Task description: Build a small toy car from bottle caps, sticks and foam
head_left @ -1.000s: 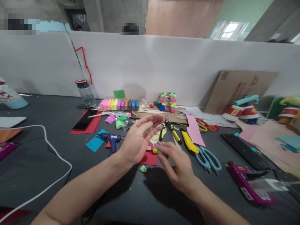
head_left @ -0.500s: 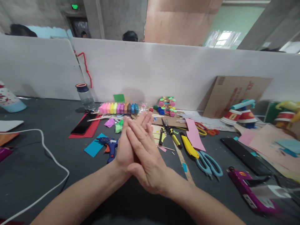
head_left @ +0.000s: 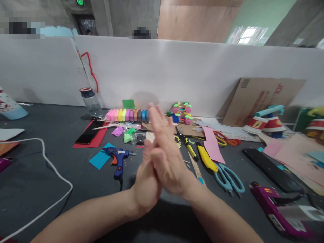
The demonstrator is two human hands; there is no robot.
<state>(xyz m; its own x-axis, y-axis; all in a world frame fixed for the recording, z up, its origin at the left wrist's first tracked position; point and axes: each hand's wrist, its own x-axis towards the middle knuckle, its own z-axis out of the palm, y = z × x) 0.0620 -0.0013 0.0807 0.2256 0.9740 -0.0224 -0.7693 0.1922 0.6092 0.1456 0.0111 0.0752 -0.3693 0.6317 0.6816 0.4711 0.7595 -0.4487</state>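
Note:
Over the near middle of the table, my left hand [head_left: 146, 185] and my right hand [head_left: 170, 158] are pressed palm to palm. The right hand's fingers are straight and close together, pointing up and away. The left hand's fingers are partly covered by the right hand, slightly smeared by motion. Whatever lies between the palms, if anything, is hidden. Left of the hands is a blue glue gun [head_left: 118, 162] on a blue paper square [head_left: 97, 162]. Black-and-yellow pliers [head_left: 190, 148], a yellow utility knife [head_left: 206, 158] and blue-handled scissors [head_left: 229, 179] lie to the right.
A row of coloured clay packs [head_left: 126, 115] and a small clay-wheeled model [head_left: 182, 113] stand near the white partition [head_left: 152, 71]. A water bottle [head_left: 91, 103] and a phone [head_left: 88, 133] are at left. A purple glue gun [head_left: 280, 212] is at near right; a white cable [head_left: 58, 172] crosses the left.
My right hand has slid forward and up against the left, its fingers now reaching higher. My left hand has drawn back toward me, uncovering more of the blue glue gun. The view has shifted slightly.

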